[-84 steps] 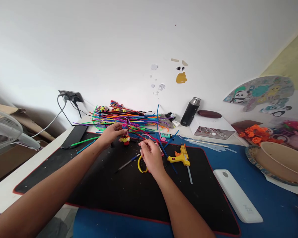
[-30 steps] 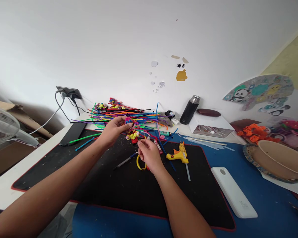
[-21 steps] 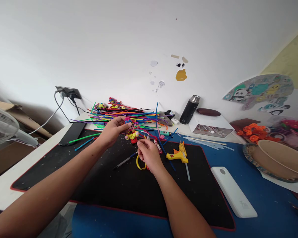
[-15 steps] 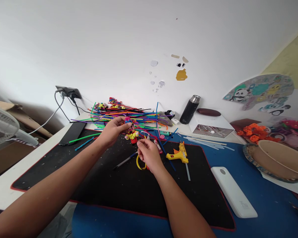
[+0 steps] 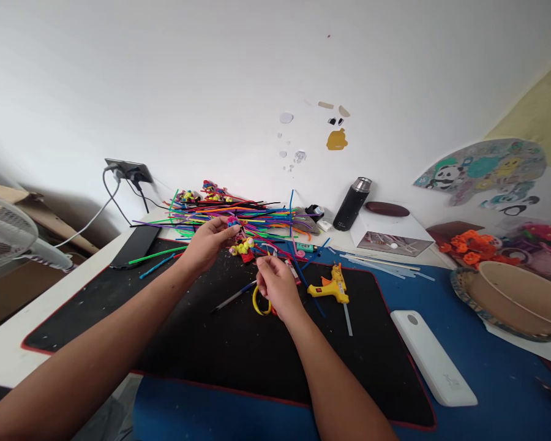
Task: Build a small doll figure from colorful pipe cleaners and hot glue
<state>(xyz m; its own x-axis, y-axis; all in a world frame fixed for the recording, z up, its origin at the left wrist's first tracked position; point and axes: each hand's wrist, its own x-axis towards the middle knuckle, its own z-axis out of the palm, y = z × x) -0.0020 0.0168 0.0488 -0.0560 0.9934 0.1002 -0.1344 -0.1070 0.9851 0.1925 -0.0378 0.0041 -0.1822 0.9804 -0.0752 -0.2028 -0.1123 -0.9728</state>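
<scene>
My left hand is closed on the upper part of a small colourful pipe-cleaner figure, which has a pink and blue top, yellow fluffy parts and a red lower end. Just right of the figure's red end, my right hand has its thumb and fingertips pinched together; what is between them, if anything, is too small to make out. Both hands are above a black mat. Yellow-handled scissors lie partly hidden beside my right hand. A pen rests left of them.
A yellow glue gun lies right of my right hand. Behind are many coloured pipe cleaners, a black bottle and a white box. A white power bank and a bowl stand at the right.
The figure has tilted, and its lower end has shifted slightly left, away from my right fingertips. My hands have barely moved.
</scene>
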